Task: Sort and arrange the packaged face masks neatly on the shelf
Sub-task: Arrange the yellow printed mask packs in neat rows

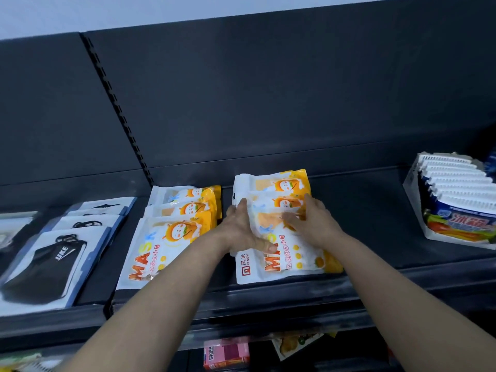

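Two overlapping rows of white-and-orange mask packs lie on the dark shelf. The left row lies untouched. On the right row, both hands rest on the front pack. My left hand grips that pack's left edge, thumb on its face. My right hand lies flat on its upper right part, fingers spread. Further left lie packs of black masks in clear-and-white bags, also overlapped in a row.
A white display box of blue-and-white packets stands at the right end of the shelf. Bare shelf lies between it and the orange packs. Below the shelf edge, a pink box and another packet show on a lower level.
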Tool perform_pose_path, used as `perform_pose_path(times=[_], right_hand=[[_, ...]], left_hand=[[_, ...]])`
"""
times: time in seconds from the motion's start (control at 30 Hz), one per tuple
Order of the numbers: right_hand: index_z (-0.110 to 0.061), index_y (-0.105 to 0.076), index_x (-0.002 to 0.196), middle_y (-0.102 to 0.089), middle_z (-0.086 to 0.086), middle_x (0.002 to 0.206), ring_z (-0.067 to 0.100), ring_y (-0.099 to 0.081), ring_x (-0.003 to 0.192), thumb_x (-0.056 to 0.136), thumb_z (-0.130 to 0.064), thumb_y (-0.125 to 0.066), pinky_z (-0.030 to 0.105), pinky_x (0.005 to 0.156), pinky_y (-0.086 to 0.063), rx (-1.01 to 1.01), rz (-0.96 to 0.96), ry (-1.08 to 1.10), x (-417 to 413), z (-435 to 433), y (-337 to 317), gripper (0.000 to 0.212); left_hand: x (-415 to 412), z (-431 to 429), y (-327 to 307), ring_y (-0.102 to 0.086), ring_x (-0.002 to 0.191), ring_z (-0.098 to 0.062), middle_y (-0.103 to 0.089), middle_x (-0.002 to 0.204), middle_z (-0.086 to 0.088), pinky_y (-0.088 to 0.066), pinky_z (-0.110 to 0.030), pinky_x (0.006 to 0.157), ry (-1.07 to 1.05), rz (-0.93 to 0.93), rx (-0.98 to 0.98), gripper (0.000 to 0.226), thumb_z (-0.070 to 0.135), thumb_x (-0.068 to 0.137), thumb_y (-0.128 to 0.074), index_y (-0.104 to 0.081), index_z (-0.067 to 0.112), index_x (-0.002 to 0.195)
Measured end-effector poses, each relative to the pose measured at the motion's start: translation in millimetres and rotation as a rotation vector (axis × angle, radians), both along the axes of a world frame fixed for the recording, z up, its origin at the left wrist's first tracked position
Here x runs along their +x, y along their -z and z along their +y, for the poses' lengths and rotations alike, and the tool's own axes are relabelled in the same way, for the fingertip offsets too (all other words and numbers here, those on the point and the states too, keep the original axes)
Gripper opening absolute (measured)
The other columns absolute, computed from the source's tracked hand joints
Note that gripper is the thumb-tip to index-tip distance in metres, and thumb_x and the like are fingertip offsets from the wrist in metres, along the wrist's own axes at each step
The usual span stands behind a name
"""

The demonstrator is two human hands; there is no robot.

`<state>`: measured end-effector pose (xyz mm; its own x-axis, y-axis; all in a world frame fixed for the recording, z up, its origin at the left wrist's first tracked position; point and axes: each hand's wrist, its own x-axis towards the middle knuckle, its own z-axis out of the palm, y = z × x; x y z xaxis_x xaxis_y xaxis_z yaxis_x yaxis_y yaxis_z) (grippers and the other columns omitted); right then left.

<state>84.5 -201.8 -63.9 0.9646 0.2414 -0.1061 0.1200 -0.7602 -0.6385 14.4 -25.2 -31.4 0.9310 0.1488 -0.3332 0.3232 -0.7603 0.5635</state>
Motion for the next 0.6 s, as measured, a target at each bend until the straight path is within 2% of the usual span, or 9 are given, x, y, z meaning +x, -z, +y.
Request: perform_pose_path(times=[0.13,0.2,0.27,0.37,0.47,0.6], right_hand=[[-0.018,-0.008,0.151,-0.009,0.005,0.159,0.030,-0.019,0.143,0.085,-0.060,-0.052,0.047,0.113,-0.028,-0.053,-0.030,-0.070,0.1,3.6,1.3,0.090],[-0.020,-0.014,0.151,-0.009,0.004,0.159,0.030,-0.017,0.144,0.085,-0.063,-0.050,0.049,0.114,-0.026,-0.102,-0.042,-0.079,0.8,2.1,-0.7,0.087],[-0.024,-0.025,0.147,-0.009,0.002,0.159,0.031,-0.012,0.145,0.087,-0.064,-0.044,0.053,0.115,-0.020,-0.213,-0.084,-0.113,-1.4,2.3,-5.6,0.075],[-0.028,-0.038,0.141,-0.006,0.001,0.160,0.030,0.002,0.147,0.094,-0.056,-0.037,0.057,0.115,-0.008,-0.355,-0.317,-0.190,-13.6,10.5,-14.3,0.055],[-0.027,-0.041,0.139,-0.012,0.001,0.160,0.026,-0.001,0.148,0.099,-0.042,-0.035,0.051,0.117,-0.014,-0.406,-0.471,-0.361,-35.7,33.7,-21.3,0.043],[-0.026,-0.041,0.140,-0.019,0.000,0.158,0.023,-0.006,0.147,0.101,-0.033,-0.034,0.046,0.116,-0.015,-0.367,-0.479,-0.494,-68.5,68.1,-21.0,0.041]], left_hand=[[0.3,2.1,1.8,-0.024,0.144,-0.025,-0.011,0.158,-0.002,-0.035,-0.041,0.110,-0.021,0.017,0.004,0.134,0.039,0.060,-0.089,0.007,0.023,0.153],[0.8,1.4,3.1,-0.024,0.144,-0.026,-0.012,0.158,-0.003,-0.035,-0.043,0.111,-0.027,0.016,0.006,0.135,0.039,0.059,-0.089,0.006,0.023,0.153],[0.6,-0.1,2.0,-0.022,0.145,-0.026,-0.008,0.159,-0.002,-0.035,-0.044,0.112,-0.034,-0.002,0.018,0.132,0.040,0.061,-0.088,0.004,0.023,0.153],[-4.3,4.4,-6.0,-0.018,0.147,-0.024,-0.007,0.160,-0.002,-0.031,-0.041,0.115,-0.014,-0.097,0.083,0.117,0.042,0.068,-0.084,-0.007,0.023,0.153],[-21.1,27.5,-17.2,-0.016,0.147,-0.022,-0.010,0.161,-0.002,-0.026,-0.039,0.117,0.036,-0.170,0.234,0.096,0.035,0.076,-0.078,-0.019,0.026,0.152],[-58.8,80.9,-23.1,0.001,0.149,-0.030,0.001,0.163,-0.004,-0.019,-0.047,0.118,0.020,0.048,0.405,0.101,0.030,0.076,-0.079,-0.012,0.037,0.151]])
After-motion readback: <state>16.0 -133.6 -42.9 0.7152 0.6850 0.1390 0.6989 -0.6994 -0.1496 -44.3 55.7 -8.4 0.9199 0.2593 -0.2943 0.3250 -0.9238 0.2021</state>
